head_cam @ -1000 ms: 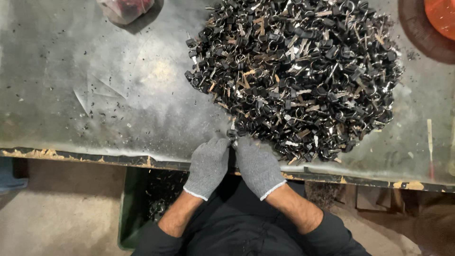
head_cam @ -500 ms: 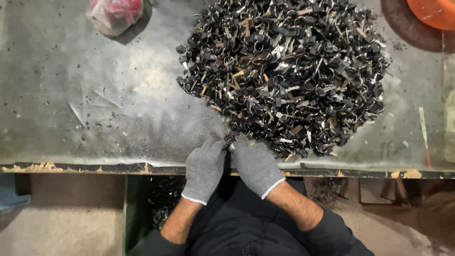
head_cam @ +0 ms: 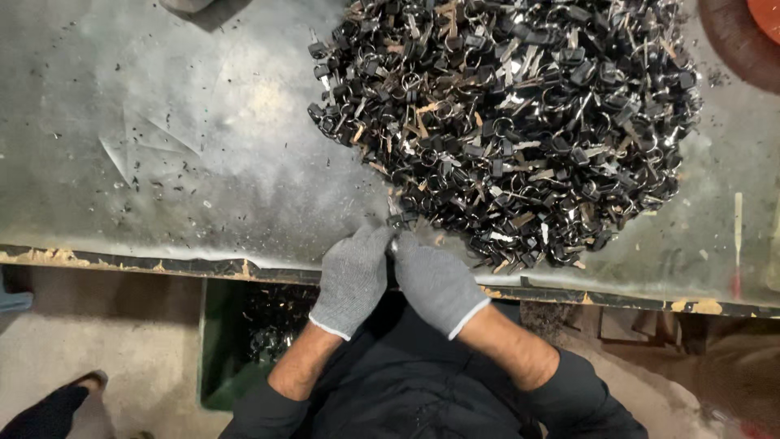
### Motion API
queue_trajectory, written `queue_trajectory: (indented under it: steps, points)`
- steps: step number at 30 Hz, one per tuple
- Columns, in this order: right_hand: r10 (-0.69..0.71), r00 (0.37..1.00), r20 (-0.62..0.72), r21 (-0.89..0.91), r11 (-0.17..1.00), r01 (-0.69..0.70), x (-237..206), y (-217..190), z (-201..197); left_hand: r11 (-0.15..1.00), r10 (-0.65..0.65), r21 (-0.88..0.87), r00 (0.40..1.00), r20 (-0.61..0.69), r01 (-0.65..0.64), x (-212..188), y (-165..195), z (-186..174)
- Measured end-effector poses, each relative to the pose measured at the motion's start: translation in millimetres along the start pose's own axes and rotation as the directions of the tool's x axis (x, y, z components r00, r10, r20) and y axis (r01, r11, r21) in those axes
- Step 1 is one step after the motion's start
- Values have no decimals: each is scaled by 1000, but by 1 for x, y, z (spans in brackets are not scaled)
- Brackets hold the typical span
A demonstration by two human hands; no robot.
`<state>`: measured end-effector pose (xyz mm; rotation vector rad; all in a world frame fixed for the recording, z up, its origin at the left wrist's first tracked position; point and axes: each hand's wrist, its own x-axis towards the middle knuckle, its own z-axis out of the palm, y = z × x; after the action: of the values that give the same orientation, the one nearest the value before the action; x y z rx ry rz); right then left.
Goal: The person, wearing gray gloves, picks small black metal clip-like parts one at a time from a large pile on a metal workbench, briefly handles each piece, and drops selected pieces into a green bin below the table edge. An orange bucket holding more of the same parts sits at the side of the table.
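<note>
Hands in grey knitted gloves met at the near edge of the grey metal worktop. The left hand and the right hand were pressed close, touching each other at the fingertips. Between them they pinched one small black and silver metal piece, which poked up just above the gloves. The fingers of both hands were curled almost shut around it. How tight they gripped could not be told, because the gloves hid most of the piece.

The small piece sat right at the near edge of a big heap of black and silver metal bits. The heap covered the far right part of the worktop and looked like rings, clips and short strips all tangled up. It lay just beyond the fingers, so close that its loose bits nearly touched the gloves.

The left part of the worktop was dusty and scratched, with tiny black crumbs spread on it. A round orange thing peeked in at the far right corner. A thin pale stick with a red end lay near the right edge, well apart from the hands.

Under the worktop, below the left hand, stood a green bin with dark scraps inside. The person's dark sleeves covered the arms up to the bare wrists. A dark shoe showed on the floor at the bottom left.
</note>
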<state>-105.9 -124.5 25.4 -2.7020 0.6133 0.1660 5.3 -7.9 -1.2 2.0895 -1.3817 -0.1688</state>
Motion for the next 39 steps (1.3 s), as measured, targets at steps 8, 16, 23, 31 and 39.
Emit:
queue_trajectory:
  steps: [8, 16, 23, 31, 39]
  points:
    - [161, 964, 211, 397, 887, -235, 2, 17, -1, 993, -117, -2, 987, -109, 118, -3, 0, -11]
    - [91, 996, 0, 157, 984, -90, -18, 0, -7, 993, -116, -12, 989, -88, 116, -13, 4, -17]
    - [16, 1000, -23, -249, 968, -21, -22, -12, 1, 990, -117, -80, 992, -49, 113, -13, 11, -18]
    - [1, 992, 124, -78, 997, 9, 3, -4, -18, 994, -29, -101, 999, -19, 27, -8, 5, -11]
    - [219, 975, 40, 32, 975, -220, -5, -11, -6, 999, -44, 5, 999, -10, 44, -13, 7, -12]
